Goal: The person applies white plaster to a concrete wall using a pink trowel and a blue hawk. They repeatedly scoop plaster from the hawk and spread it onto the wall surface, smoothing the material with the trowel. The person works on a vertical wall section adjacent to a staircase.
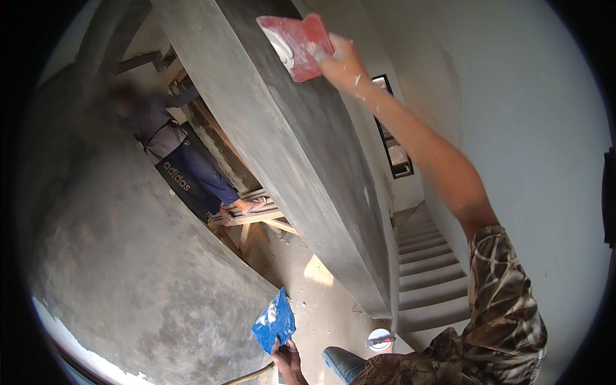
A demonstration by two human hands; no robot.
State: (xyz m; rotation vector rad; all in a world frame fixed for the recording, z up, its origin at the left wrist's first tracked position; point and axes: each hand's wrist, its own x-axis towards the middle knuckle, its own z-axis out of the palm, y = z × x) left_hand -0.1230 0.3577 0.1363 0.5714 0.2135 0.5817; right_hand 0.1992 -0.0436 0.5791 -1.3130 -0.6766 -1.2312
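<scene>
My right hand is raised high and grips a red flat plastering blade with white putty on it, held against the grey cement face of a slanted beam. My left hand is low near the bottom edge and holds a blue flat blade smeared with white putty, beside a curved grey cement wall. My right sleeve has a camouflage pattern.
Another person in dark clothes stands on a wooden plank scaffold at the upper left. Concrete stairs drop away at the lower right. A small bucket sits below. A white plastered wall with a dark window fills the right.
</scene>
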